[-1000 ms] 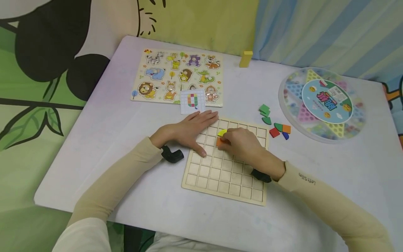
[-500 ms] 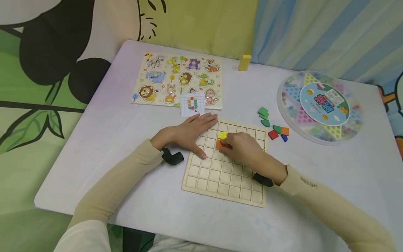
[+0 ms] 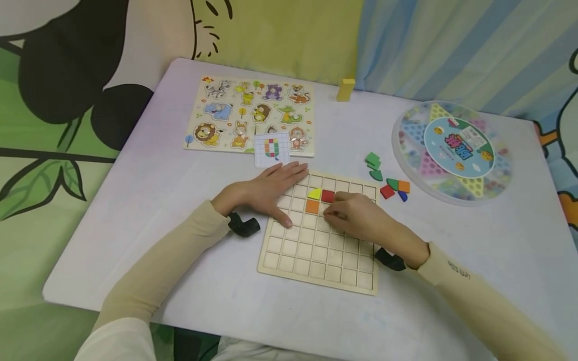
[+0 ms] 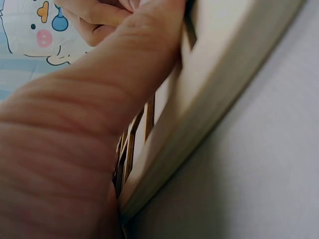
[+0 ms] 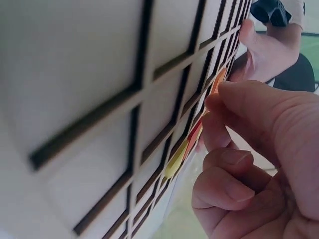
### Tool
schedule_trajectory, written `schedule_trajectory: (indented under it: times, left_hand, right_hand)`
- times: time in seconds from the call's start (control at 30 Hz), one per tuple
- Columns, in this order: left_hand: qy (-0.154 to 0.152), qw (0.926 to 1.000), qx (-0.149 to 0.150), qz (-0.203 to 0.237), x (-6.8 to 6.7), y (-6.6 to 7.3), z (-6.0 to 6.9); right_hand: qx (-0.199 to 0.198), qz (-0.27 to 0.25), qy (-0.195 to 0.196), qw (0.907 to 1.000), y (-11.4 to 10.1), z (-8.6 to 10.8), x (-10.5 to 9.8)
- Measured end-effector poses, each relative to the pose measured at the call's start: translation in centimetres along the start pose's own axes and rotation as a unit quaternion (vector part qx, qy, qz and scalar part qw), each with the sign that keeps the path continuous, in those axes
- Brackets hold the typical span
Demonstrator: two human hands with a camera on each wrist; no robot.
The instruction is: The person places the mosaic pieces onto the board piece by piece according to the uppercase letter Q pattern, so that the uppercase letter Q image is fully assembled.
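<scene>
My left hand (image 3: 275, 190) lies spread on the upper left edge of a wooden grid board (image 3: 262, 255), thumb in the left wrist view resting along its rim (image 4: 199, 114). Over the board's upper middle is my right hand (image 3: 361, 215), its fingers curled with no piece visible between them. Left of its fingertips lie a yellow quarter piece (image 3: 314, 194), a red square (image 3: 327, 196) and, below the yellow, an orange square (image 3: 312, 206). From the right wrist, my hand (image 5: 254, 144) shows thumb and index close together beside an orange piece (image 5: 218, 81); a yellow piece (image 5: 174, 165) shows lower down.
A pattern card (image 3: 271, 150) overlaps an animal puzzle (image 3: 253, 115) behind the board. Right of the board are green pieces (image 3: 372, 159), a red square (image 3: 387, 192), an orange square (image 3: 404, 186) and a blue piece (image 3: 403, 196). Farther back stand a yellow block (image 3: 345, 90) and a round game box (image 3: 451, 150).
My right hand has shifted right, uncovering the red square and more of the orange one. My left hand keeps its place on the board; the head view has shifted slightly.
</scene>
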State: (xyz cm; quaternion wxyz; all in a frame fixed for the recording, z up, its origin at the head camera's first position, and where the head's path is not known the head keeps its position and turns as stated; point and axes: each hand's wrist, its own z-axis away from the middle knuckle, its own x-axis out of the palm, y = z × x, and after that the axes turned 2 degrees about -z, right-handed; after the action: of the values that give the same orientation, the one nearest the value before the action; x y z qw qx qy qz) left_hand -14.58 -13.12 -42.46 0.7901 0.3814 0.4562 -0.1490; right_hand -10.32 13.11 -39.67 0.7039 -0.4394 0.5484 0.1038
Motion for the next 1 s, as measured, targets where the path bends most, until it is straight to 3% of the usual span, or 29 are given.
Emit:
schedule_trajectory:
  times: [0.3, 0.53, 0.83, 1.0]
  left_hand:
    - [0.001, 1.0000, 0.002, 0.004, 0.1, -0.1, 0.1]
    - [0.001, 1.0000, 0.005, 0.001, 0.1, -0.2, 0.1]
    - [0.004, 0.9999, 0.008, 0.007, 0.0, -0.1, 0.1]
    - [0.004, 1.0000, 0.006, 0.001, 0.1, -0.1, 0.1]
  right_hand:
    - [0.020, -0.004, 0.035, 0.9992, 1.8, 1.5, -1.6]
    - [0.042, 0.020, 0.077, 0.9959, 4.0, 3.3, -3.8]
    - [0.043, 0.046, 0.125, 0.9902, 6.5, 4.8, -5.9]
    - [0.100, 0.062, 0.125, 0.9852, 8.3, 6.1, -6.7]
